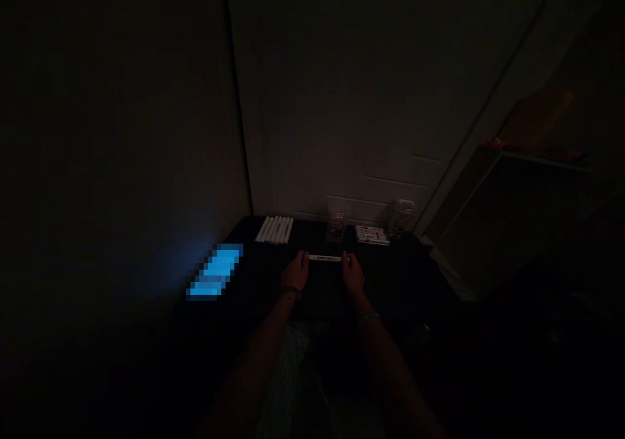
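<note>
- The left hand (295, 273) and the right hand (352, 275) are held out over a dark bench (420, 263), close together, with bare forearms running back towards the camera.
- Between them is a white marker (325, 258), lying level and crosswise just above the bench top.
- The left hand is closed round the marker's left end, fingers curled in and pinching it. There is a dark band at the wrist.
- The right hand grips the right end the same way — fingertips drawn together on it, a pale band on that wrist.
- Behind the left hand, near the back edge of the bench, a row of white markers (275, 229) lies side by side, touching.
- Further right along the back edge are a small box (336, 224), a flat printed pack (372, 234) and a clear container (401, 217) — too dim to read.
- A glowing blue screen (215, 271) lies on the bench left of the left hand, well apart from it.
- A pale wall (366, 100) rises behind the bench.
</note>
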A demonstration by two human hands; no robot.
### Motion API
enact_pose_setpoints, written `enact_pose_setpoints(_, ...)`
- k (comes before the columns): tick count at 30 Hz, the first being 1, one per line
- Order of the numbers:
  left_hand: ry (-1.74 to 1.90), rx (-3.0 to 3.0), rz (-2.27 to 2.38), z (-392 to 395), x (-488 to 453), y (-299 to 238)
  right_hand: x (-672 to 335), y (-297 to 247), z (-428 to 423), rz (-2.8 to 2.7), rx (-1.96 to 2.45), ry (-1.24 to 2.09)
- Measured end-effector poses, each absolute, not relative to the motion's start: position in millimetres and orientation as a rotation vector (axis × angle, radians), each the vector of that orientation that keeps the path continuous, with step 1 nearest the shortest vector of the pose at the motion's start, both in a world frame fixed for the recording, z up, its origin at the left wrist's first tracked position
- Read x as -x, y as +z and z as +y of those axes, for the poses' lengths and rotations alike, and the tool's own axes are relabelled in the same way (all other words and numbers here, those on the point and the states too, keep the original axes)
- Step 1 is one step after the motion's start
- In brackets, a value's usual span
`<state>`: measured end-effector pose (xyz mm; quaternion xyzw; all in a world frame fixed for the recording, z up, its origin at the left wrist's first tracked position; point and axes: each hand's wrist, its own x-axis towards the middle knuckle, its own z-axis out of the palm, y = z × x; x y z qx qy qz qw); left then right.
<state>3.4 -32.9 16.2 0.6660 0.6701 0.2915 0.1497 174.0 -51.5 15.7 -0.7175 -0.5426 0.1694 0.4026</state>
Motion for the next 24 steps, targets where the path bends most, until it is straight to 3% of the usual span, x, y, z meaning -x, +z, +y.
enact_pose_setpoints(24, 0.83, -1.907, 1.878, -37.0, -1.9, 22.4, -174.7, 17.1, -54.6, -1.389, 1.816, 0.399)
